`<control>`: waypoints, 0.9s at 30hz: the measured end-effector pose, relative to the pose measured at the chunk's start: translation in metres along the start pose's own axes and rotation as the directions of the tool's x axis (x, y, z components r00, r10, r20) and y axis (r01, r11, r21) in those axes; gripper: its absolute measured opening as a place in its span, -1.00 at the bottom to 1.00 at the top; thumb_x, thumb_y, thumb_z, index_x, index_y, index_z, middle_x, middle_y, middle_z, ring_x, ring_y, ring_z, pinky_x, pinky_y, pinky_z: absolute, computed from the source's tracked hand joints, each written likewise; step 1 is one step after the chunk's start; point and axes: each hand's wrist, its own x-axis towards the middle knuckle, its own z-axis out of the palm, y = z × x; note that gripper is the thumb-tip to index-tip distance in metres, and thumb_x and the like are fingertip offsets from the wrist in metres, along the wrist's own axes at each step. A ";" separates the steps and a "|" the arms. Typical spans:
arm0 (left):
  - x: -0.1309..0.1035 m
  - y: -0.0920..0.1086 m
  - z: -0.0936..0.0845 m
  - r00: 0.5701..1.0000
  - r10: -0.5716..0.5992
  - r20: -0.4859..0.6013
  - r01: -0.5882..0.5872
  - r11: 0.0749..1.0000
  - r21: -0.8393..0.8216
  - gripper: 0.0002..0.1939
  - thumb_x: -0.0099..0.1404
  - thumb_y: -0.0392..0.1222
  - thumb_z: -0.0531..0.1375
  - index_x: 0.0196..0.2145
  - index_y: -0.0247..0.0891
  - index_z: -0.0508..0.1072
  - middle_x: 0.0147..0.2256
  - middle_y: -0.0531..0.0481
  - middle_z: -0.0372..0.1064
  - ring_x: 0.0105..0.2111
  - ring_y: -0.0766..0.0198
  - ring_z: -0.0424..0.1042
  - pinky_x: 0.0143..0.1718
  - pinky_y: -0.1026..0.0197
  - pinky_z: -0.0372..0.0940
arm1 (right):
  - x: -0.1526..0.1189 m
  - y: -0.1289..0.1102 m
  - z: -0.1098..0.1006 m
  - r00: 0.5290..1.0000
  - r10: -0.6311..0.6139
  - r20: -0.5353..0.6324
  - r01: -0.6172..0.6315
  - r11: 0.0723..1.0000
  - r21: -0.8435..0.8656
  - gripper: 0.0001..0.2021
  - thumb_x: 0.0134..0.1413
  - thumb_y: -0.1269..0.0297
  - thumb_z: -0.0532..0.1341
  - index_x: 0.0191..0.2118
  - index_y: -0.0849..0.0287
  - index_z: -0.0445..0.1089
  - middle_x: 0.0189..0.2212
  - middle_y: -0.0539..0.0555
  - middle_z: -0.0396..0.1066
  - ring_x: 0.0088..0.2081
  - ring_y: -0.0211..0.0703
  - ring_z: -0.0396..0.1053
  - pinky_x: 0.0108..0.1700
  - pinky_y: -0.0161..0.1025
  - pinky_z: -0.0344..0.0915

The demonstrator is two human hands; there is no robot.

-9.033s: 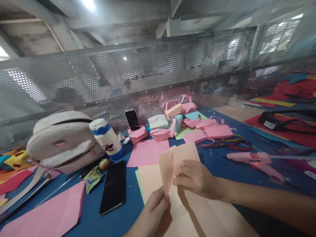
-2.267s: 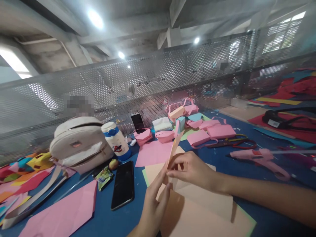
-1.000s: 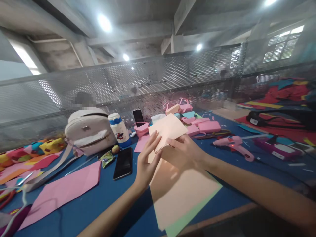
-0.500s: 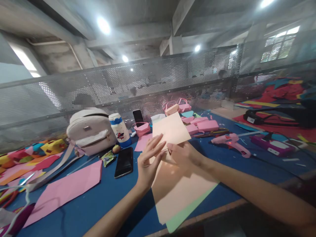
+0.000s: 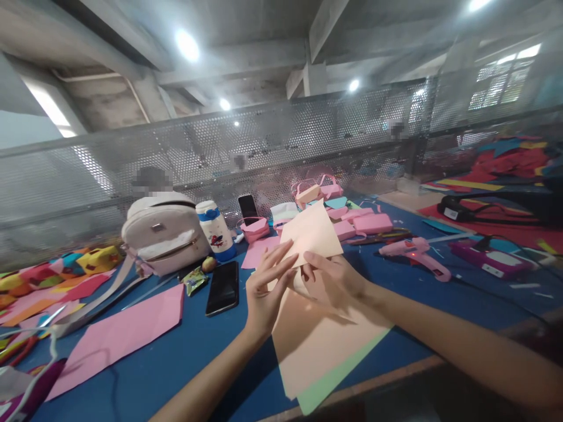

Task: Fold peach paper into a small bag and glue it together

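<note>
A sheet of pale peach paper (image 5: 313, 230) is raised off the table between my two hands, its near part bent and partly hidden by the fingers. My left hand (image 5: 269, 293) holds the paper's left side, fingers reaching over it. On the right edge, my right hand (image 5: 336, 278) pinches the paper with thumb and fingers. Below them lies a larger peach sheet (image 5: 325, 346), and a green sheet (image 5: 338, 375) sticks out from under it along the right and front.
To the left are a black phone (image 5: 222, 288), a pink sheet (image 5: 123, 337), a white backpack (image 5: 165, 234) and a bottle (image 5: 216, 231). Pink paper bags (image 5: 372, 221) stand behind. A pink glue gun (image 5: 416, 253) with a red light lies right, near a purple box (image 5: 490, 258).
My right hand has shifted its fingers on the paper, with the thumb now on top. The raised sheet is tilted and bent more. My left hand stays nearly in place.
</note>
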 end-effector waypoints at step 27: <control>0.002 0.010 -0.006 0.976 0.217 0.014 -0.215 0.955 0.206 -0.73 0.33 -0.30 0.26 -0.09 0.03 0.59 -0.08 0.06 0.58 -0.06 0.12 0.52 0.32 -0.28 -0.02 | -0.004 0.001 0.007 1.000 -0.026 -0.001 0.026 0.997 0.074 -0.45 0.18 -0.17 0.12 -0.67 0.11 0.25 -0.59 0.01 0.27 -0.42 -0.15 0.28 -0.11 -0.18 0.28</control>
